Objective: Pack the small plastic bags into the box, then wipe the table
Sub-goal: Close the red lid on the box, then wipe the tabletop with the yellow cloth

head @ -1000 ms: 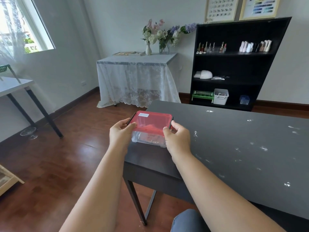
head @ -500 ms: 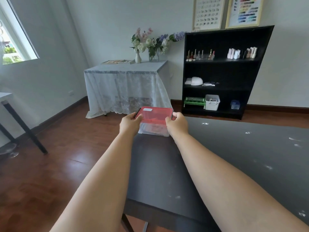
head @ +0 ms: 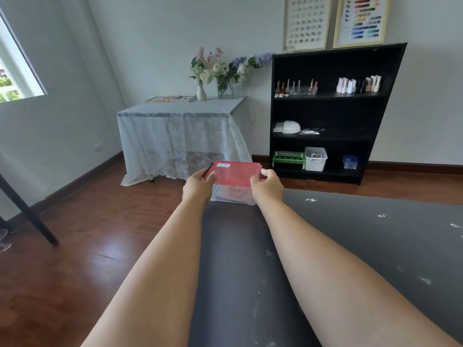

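Observation:
A clear plastic box with a red lid sits at the far left corner of the black table. Small bags show faintly through its clear wall. My left hand grips the box's left end with the thumb on the lid. At the right end my right hand holds it the same way. Both arms are stretched far forward. White smears and specks dot the tabletop, mostly on its right half.
A black shelf unit with bottles and bins stands against the far wall. A lace-covered side table with flower vases stands to its left. Wooden floor lies left of the black table, with another table's black leg at far left.
Both hands have pushed the box away from me across the table to its far left corner. My arms have stretched out and the view has tilted up.

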Demonstrator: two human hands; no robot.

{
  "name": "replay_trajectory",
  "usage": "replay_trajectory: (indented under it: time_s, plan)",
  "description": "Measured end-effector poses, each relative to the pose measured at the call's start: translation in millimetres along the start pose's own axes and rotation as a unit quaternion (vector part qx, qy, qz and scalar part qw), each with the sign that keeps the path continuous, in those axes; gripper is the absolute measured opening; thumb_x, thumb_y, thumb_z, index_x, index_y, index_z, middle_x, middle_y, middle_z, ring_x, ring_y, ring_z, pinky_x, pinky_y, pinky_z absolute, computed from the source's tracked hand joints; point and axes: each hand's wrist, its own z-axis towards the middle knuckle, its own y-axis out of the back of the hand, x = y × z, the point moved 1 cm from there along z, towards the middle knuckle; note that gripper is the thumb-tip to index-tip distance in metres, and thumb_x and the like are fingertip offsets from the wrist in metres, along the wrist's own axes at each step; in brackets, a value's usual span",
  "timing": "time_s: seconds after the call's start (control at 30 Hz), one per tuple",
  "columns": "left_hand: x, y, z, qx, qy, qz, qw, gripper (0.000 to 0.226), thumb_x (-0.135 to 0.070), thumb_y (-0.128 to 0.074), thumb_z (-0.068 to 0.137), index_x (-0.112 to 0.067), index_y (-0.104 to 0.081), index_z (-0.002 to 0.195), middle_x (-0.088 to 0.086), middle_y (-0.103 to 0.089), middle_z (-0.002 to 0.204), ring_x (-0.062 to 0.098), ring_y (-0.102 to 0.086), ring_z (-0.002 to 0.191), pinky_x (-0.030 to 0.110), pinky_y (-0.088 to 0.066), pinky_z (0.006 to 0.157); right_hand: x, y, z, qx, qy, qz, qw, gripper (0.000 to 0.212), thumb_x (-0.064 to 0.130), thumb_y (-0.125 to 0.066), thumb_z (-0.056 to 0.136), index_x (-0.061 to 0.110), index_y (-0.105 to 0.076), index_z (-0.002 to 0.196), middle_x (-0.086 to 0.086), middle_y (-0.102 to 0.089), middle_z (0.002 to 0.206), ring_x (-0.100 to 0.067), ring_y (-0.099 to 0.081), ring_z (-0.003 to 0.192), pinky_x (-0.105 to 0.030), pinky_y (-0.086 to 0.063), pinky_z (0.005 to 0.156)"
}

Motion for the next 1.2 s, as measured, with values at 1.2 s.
replay_trajectory:
  time_s: [1.2]
  plan:
    - [-1, -128, -380, 0.147, -0.391, 0.214, 0.883, 0.025, -0.026, -0.060, 0.092, -0.025, -0.069, 0.115, -0.007, -0.060, 0.129, 0.028, -0.031, 0.141, 0.051, -0.021, 0.115, -140, 506, -196, -0.056, -0.009, -0.454, 0.889, 0.035, 0.035, -0.044, 0.096, 0.035, -0.055, 0.129, -0.001, -0.044, 0.148, -0.022, -0.035, 0.136, -0.035, -0.027, 0.108]
